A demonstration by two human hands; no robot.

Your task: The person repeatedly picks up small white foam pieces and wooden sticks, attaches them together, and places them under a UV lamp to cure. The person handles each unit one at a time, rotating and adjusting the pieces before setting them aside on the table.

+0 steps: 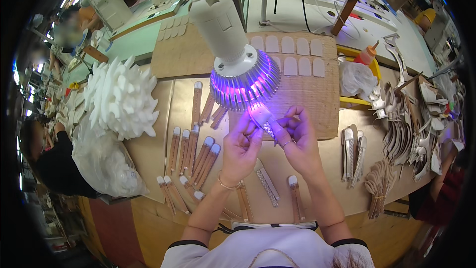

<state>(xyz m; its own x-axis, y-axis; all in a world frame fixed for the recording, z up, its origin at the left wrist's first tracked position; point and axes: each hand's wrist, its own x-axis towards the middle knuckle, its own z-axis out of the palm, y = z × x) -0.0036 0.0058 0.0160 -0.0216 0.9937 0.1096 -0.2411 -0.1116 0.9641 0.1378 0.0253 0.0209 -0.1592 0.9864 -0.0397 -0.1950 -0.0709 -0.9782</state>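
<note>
Close under a lamp with a ribbed metal head glowing purple [245, 82], both my hands hold a pale braided strap [262, 117] with a rounded end. My left hand [240, 149] pinches it from the left, thumb and fingers pressed together. On the other side, my right hand [299, 141] grips its lower part between thumb and fingers; a ring shows on one finger. Much of the strap is hidden by my fingers. Below my hands lies another pale braided strap [267, 183]. Brown straps with white rounded tips [204, 161] are spread over the table to the left.
Behind the lamp lies cardboard [317, 104] bearing rows of white rounded pieces [302, 46]. White foam-like pieces [120, 97] and a plastic bag [106, 164] are piled left. More straps [353, 154], a banded bundle [379, 186] and a yellow bin [354, 102] stand right. Other people sit nearby.
</note>
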